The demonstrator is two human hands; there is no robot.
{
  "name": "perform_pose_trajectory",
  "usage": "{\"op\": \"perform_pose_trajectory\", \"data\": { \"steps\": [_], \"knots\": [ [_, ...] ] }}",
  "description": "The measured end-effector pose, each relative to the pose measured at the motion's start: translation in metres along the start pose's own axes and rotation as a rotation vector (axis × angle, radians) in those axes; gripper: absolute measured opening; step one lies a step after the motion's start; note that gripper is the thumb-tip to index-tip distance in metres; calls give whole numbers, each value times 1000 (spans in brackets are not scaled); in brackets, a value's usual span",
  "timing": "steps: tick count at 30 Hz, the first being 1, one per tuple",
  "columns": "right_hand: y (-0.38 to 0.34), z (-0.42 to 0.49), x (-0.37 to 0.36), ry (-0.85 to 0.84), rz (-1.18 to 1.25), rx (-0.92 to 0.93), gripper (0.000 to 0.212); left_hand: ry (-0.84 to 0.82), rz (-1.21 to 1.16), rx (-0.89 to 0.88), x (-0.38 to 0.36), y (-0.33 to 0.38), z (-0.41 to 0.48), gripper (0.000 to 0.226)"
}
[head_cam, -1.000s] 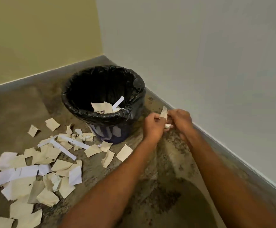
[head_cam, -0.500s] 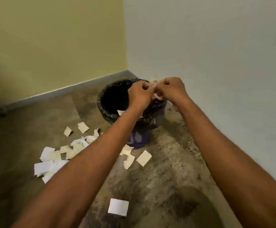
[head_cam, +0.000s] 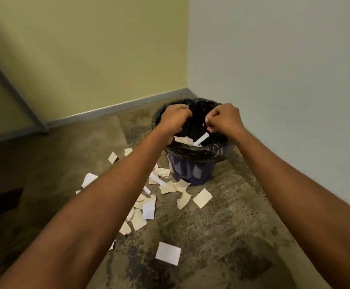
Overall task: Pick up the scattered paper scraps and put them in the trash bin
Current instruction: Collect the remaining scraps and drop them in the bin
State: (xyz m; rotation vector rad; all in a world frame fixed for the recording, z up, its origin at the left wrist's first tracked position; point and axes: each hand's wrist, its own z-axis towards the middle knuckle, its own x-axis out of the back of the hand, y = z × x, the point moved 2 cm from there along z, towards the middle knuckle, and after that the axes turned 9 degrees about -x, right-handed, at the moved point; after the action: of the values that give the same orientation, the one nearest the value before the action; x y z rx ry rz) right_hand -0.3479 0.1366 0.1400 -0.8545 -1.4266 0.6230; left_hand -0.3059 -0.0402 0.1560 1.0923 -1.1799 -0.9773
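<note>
Head: fingers (head_cam: 186,113) curled over trash bin (head_cam: 193,151)

Dim, warm indoor light; soft overall blur; wide-angle stretch at edges.

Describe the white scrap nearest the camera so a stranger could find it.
From the black-lined trash bin in the corner, come toward the camera past the scrap pile. The white scrap lies alone, a clean square, unlike the torn beige pieces.
</note>
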Motion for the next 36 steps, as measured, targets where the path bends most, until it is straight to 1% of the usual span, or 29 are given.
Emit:
{"op": "perform_pose_trajectory", "data": {
  "steps": [3, 6, 7, 9, 11, 13, 15, 16, 18, 21, 23, 24, 26, 28, 29, 30, 31, 32, 33, 36],
  "knots": [
    [1, -2, 3, -18, 39, 14, 24, 29, -32, -15, 2, -2, -1, 31],
    [1, -9, 10, -12, 51, 40, 17, 43, -55, -31, 2, -2, -5, 16],
    [1, -11, 12, -9, 58, 47, 18, 48, -65, -33, 3, -2, -8, 12],
    [0, -15, 15, -13, 107, 62, 20, 48, -86, -44, 5, 1, -14, 11],
    [-2, -25, 17, -20, 192, 84, 11, 22, -112, -48, 9, 5, -25, 13],
    [-6, -44, 17, -80, 299, 99, 1, -66, -100, -40, 14, 6, -41, 17],
    [-7, -67, 11, -213, 346, 109, 5, -231, -42, -16, 20, 2, -62, 18],
    [-8, -78, 7, -305, 323, 120, 4, -321, -11, 9, 23, -3, -73, 17],
    [-8, -96, -2, -508, 185, 127, 8, -475, 49, 91, 27, -23, -94, 16],
    [1, -115, -24, -821, -73, 63, 19, -599, 215, 218, 30, -75, -120, 23],
    [13, -123, -46, -952, -155, 1, 25, -663, 402, 245, 26, -118, -135, 22],
    [21, -126, -57, -994, -169, -31, 27, -725, 524, 246, 22, -139, -142, 22],
    [46, -126, -78, -1000, -218, -80, 27, -893, 795, 218, 15, -180, -161, 31],
    [76, -118, -92, -919, -314, -87, 26, -1033, 1052, 97, 9, -212, -180, 43],
    [93, -113, -97, -867, -350, -85, 23, -1073, 1174, 2, 8, -226, -189, 48],
    [109, -107, -101, -815, -379, -88, 19, -1076, 1274, -78, 7, -234, -197, 58],
    [125, -102, -103, -766, -399, -92, 16, -1039, 1330, -135, 7, -240, -204, 70],
    [138, -98, -104, -720, -431, -96, 18, -990, 1348, -145, 6, -245, -209, 79],
    [151, -95, -104, -681, -464, -108, 24, -957, 1344, -140, 5, -246, -213, 80],
    [180, -88, -108, -606, -569, -143, 57, -941, 1302, -123, 3, -247, -215, 56]
  ]
}}
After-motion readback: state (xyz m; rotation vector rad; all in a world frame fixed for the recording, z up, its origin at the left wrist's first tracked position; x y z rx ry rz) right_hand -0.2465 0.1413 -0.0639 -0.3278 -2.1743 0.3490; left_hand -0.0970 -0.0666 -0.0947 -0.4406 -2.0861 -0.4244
